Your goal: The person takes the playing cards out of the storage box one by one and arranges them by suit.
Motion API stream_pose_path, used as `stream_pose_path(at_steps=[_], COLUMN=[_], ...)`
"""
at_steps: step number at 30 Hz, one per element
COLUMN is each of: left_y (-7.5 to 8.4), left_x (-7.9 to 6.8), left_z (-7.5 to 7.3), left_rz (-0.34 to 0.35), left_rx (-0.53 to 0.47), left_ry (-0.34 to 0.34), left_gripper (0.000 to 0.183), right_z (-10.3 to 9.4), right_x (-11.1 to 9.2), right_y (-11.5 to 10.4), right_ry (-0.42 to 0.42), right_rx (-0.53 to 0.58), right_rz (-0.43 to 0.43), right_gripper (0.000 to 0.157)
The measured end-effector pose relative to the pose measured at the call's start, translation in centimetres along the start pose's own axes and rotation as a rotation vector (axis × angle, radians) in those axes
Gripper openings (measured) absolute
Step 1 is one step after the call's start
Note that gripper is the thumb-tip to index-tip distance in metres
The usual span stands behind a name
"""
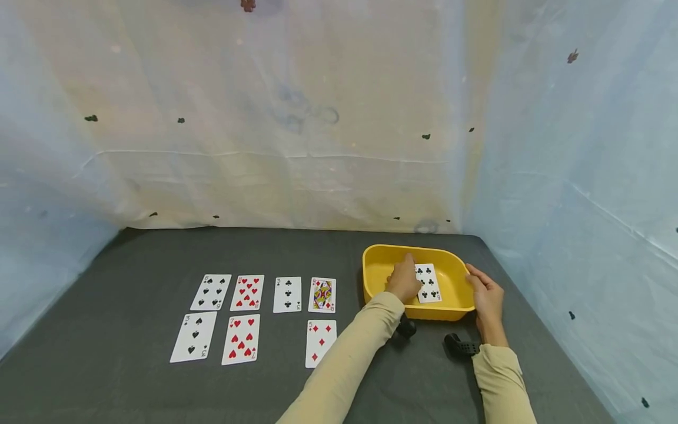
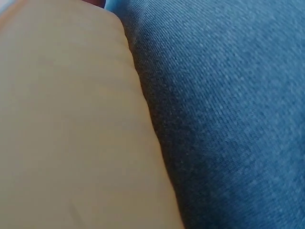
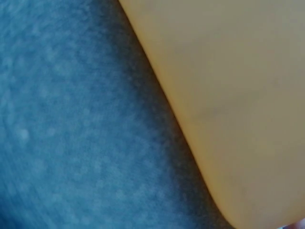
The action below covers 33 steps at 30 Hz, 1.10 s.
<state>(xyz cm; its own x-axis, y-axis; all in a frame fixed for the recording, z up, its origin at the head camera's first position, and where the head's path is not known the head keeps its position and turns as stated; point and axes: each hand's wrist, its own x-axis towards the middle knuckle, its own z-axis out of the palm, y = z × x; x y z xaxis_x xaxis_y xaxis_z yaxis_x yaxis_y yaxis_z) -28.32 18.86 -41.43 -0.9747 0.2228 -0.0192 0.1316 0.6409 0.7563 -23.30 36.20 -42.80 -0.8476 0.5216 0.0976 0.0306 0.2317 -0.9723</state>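
Note:
My left hand (image 1: 405, 280) reaches down inside the yellow tray (image 1: 373, 265) at the right of the table. Beside its fingers is a clubs playing card (image 1: 429, 284), face up, its left edge covered by the hand. Whether the fingers pinch that card I cannot tell. At the tray's right end, my right hand (image 1: 488, 297) grips the rim, thumb over the edge. Both wrist views show mostly a beige sleeve (image 2: 71, 119) and blue woven fabric (image 3: 71, 119); the hands' work is out of sight there.
Left of the tray, playing cards lie face up in two rows, including the queen of diamonds (image 1: 322, 295), three of clubs (image 1: 287, 294) and five of diamonds (image 1: 320, 341). Dark wrist devices (image 1: 459, 345) hang under the forearms. Pale sheeting (image 1: 296, 194) rises behind the dark table (image 1: 132, 377).

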Motion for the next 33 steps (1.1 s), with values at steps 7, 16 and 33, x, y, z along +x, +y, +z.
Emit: stream_pose_path(at_steps=[7, 16, 33], left_y=[-0.1, 0.4, -0.2], left_x=[0.1, -0.1, -1.6], left_z=[-0.2, -0.5, -4.6], left_rz=[0.054, 0.065, 0.188], left_rx=[-0.085, -0.104, -0.328], left_ry=[0.037, 0.029, 0.042], left_gripper=[0.043, 0.045, 0.046], right_z=[0.1, 0.0, -0.4], right_x=[0.0, -0.1, -0.2], right_y=[-0.1, -0.2, -0.2], right_ry=[0.014, 0.002, -0.024], right_rx=[-0.007, -0.008, -0.033], right_rz=[-0.002, -0.005, -0.013], right_gripper=[0.038, 0.038, 0.041])
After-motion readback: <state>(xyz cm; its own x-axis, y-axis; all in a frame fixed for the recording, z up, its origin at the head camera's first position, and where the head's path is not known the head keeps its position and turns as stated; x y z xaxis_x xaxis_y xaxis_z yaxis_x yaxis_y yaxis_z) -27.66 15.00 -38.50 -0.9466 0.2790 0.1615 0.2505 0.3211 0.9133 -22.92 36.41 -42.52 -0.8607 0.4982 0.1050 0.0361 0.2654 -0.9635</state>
